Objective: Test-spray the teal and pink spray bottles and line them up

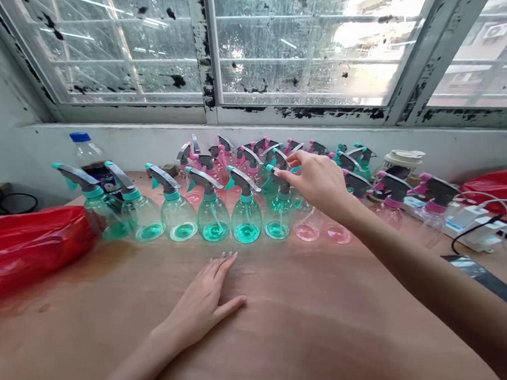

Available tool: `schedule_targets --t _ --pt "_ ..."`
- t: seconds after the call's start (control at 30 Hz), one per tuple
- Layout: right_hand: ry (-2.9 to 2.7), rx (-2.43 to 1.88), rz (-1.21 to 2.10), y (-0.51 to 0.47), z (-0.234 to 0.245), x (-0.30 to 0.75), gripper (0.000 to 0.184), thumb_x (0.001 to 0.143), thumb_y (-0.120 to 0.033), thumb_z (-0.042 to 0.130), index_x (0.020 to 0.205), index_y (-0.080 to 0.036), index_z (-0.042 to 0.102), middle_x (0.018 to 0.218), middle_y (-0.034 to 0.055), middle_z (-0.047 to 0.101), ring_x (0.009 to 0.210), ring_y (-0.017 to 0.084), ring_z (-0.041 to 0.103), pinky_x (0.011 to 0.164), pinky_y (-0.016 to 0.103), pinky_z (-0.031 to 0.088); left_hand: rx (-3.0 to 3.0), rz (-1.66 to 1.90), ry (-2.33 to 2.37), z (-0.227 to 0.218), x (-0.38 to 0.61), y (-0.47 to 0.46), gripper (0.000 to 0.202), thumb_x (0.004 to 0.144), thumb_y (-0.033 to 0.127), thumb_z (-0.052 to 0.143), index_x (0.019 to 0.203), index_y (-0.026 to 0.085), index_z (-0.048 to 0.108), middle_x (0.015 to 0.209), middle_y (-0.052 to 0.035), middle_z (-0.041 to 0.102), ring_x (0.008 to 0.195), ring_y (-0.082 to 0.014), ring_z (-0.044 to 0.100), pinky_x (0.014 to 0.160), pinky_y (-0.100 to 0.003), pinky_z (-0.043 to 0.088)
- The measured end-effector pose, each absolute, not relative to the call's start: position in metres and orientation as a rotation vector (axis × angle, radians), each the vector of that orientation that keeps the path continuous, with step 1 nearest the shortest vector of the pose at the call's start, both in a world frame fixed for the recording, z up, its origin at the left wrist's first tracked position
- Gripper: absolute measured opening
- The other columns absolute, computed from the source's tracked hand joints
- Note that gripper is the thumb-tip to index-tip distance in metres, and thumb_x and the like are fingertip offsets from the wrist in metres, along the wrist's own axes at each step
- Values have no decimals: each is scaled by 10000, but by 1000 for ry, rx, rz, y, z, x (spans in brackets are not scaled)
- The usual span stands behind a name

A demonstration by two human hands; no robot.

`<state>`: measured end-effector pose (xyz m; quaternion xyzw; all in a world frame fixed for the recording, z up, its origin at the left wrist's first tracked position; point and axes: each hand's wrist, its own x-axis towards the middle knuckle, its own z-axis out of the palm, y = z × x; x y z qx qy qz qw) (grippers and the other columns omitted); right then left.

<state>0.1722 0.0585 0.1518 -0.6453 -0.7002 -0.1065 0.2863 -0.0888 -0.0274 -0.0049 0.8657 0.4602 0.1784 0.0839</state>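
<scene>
My left hand [203, 300] lies flat on the wooden table with its fingers stretched out, in front of the row of spray bottles, and holds nothing. My right hand [314, 174] reaches over the row and pinches the grey-and-teal head of a green spray bottle [277, 218], which stands upright. To its left stand several more green spray bottles, among them one [246, 219] right beside it. Clear pink spray bottles [307, 226] continue the row to the right, partly behind my right forearm. More pink and green spray bottles crowd behind, their lower parts hidden.
A red plastic bag [29, 248] lies at the left, near a blue-capped bottle [83, 150]. At the right are a lidded cup [402, 161], a white power strip [470, 227] with cables, a dark flat pouch [487, 281] and another red bag [501, 189]. Windows [308, 48] rise behind the table.
</scene>
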Motion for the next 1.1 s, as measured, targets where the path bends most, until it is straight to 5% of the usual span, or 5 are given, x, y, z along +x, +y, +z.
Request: schedule_targets --t 0.43,0.73,0.87,1.0,1.1 --pt "-2102 -1872 -316 67 152 166 289 914 -350 568 900 -141 767 880 173 736 855 307 696 630 325 444 2564 516 1454 3 -88 -29 604 954 471 543 1466 220 342 1450 -142 479 1319 -320 465 1072 -506 391" --pt "-2194 -1798 -291 16 153 182 279 893 -336 531 772 -182 729 794 105 739 753 259 682 512 275 315 2420 609 1437 4 -71 -30 554 953 456 530 1424 207 378 1416 -140 504 1299 -313 489 1066 -503 405" --pt "-2282 -1695 -192 -22 152 200 299 890 -369 527 674 -201 649 687 52 702 613 192 619 474 275 221 2341 619 1297 11 -37 -37 733 878 454 655 1474 228 293 1493 -146 417 1365 -324 411 1105 -510 356" --pt "-2319 -1516 -78 -53 150 218 259 876 -335 589 656 -198 603 635 9 654 556 147 549 485 268 248 2332 655 1097 17 2 -44 958 772 520 766 1513 276 211 1537 -140 348 1394 -372 344 1104 -562 328" --pt "-2341 -1385 80 -64 146 238 285 892 -431 607 725 -203 645 668 7 656 577 154 563 500 265 319 2326 694 1009 18 24 -49 937 765 516 777 1504 309 239 1508 -123 389 1364 -382 381 1078 -566 354"
